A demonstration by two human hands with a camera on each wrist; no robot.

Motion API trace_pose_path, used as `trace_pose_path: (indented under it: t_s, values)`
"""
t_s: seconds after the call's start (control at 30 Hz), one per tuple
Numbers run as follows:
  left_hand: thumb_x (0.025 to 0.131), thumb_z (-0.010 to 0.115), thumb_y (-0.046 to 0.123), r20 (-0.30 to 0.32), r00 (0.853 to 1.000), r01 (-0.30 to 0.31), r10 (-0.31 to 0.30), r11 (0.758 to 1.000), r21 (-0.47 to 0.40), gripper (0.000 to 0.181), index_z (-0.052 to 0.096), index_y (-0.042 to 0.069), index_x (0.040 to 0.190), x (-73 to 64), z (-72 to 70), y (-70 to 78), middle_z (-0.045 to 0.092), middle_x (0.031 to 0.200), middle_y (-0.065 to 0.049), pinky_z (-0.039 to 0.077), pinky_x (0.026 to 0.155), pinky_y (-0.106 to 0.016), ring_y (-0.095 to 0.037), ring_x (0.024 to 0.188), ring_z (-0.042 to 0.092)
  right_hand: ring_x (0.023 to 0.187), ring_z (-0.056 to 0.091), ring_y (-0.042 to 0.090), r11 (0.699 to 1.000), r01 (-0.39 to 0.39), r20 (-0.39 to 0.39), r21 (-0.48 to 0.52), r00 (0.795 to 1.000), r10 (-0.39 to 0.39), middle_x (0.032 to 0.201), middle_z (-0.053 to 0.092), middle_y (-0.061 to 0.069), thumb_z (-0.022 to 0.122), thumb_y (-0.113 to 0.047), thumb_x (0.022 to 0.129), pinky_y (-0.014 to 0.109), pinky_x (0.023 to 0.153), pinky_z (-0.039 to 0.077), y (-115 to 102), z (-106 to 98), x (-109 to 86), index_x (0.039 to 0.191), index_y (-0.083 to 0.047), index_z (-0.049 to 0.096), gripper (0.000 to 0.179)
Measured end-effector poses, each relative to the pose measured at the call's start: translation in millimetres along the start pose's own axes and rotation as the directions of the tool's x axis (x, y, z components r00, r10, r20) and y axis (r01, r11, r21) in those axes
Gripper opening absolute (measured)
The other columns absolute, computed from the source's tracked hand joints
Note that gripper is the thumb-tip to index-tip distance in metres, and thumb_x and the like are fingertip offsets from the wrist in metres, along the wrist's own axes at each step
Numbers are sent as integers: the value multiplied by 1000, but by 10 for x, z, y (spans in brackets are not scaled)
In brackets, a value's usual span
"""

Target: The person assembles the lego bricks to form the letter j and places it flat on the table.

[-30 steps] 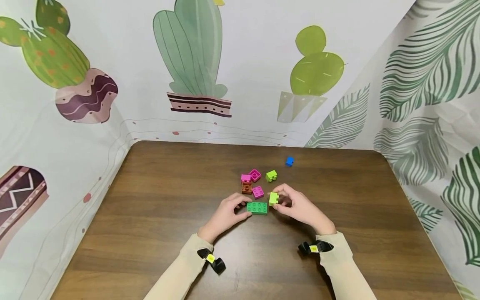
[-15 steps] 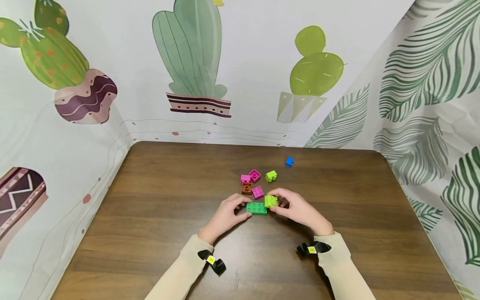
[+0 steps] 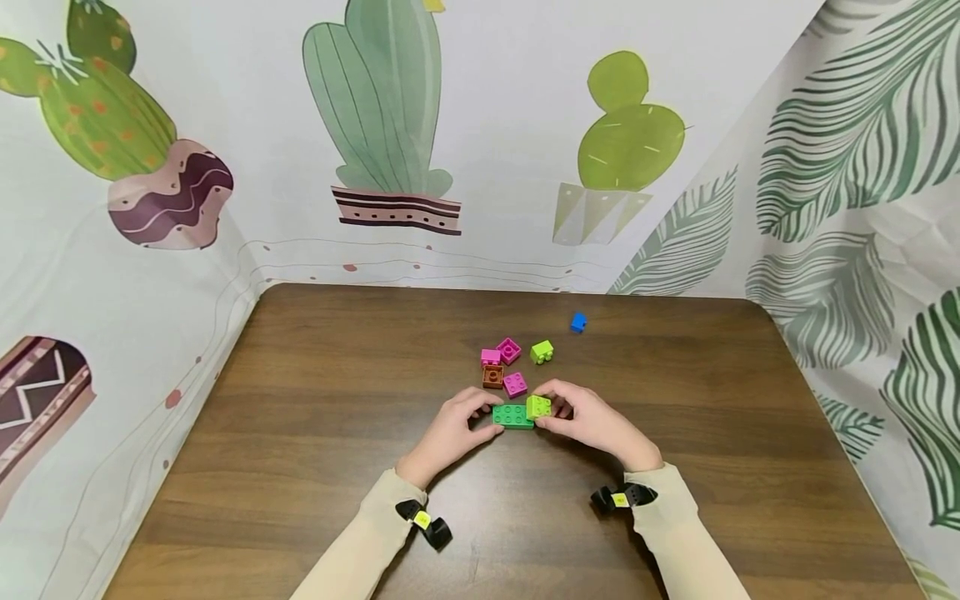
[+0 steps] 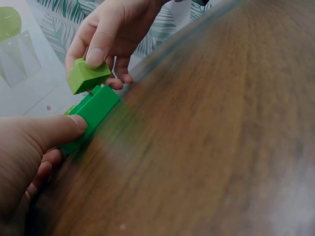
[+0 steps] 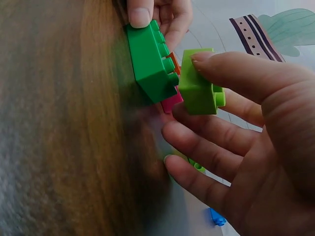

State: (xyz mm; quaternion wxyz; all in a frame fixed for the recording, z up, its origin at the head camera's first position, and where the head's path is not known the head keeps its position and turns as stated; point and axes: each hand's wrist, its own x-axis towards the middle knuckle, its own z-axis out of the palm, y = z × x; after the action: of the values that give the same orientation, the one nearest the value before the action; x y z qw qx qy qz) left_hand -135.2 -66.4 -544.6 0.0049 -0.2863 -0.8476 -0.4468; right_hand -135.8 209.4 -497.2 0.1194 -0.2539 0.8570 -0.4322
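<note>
A long green building brick (image 3: 510, 416) lies studs-up on the wooden table, its left end gripped between the thumb and fingers of my left hand (image 3: 452, 429). My right hand (image 3: 597, 422) pinches a lime-green brick (image 3: 537, 407), also studs-up, over the right end of the green one. In the right wrist view the lime-green brick (image 5: 199, 83) sits just above the studs of the green brick (image 5: 150, 61). The left wrist view shows my right thumb on the side of the lime-green brick (image 4: 87, 76), and my left thumb along the green brick (image 4: 98, 110).
Behind the hands lie a brown brick (image 3: 492, 377) and several pink bricks (image 3: 515, 384). A second lime-green brick (image 3: 542, 352) is to their right, and a blue brick (image 3: 578, 322) lies farther back. A patterned cloth wall (image 3: 510, 167) rises behind the wooden table (image 3: 360, 350).
My right hand has moved left, turning the lime-green brick studs-up and bringing it over the right end of the green brick. My left hand has stayed in place.
</note>
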Motion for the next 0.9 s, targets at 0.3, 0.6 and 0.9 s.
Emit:
trace_pose_path:
  t_s: [0.3,0.6,0.9]
  values:
    - [90,83,17,-3,1000,2,-2,1000,-6,33,71,14,121,-6,-4,14,68,114,0,55,85,-31,-16,99,64,85,63,13,1000,11,15,-25,1000,-11,99,66,-2,78,-18,95,29,76,55,20,18,4,124,-13,66,32]
    - [90,83,17,1,1000,5,-5,1000,-1,33,71,14,121,1,-8,23,68,114,0,55,85,-31,-16,99,64,85,61,12,998,17,11,-53,1000,-17,98,65,-3,78,-18,95,28,75,54,12,25,3,124,-13,66,32]
    - [90,83,17,12,1000,18,-18,1000,-1,34,71,13,121,2,-14,33,68,115,-1,55,86,-31,-16,100,64,84,59,13,995,33,0,-89,999,-33,96,63,-5,79,-15,94,28,73,53,-1,41,-1,122,-12,67,30]
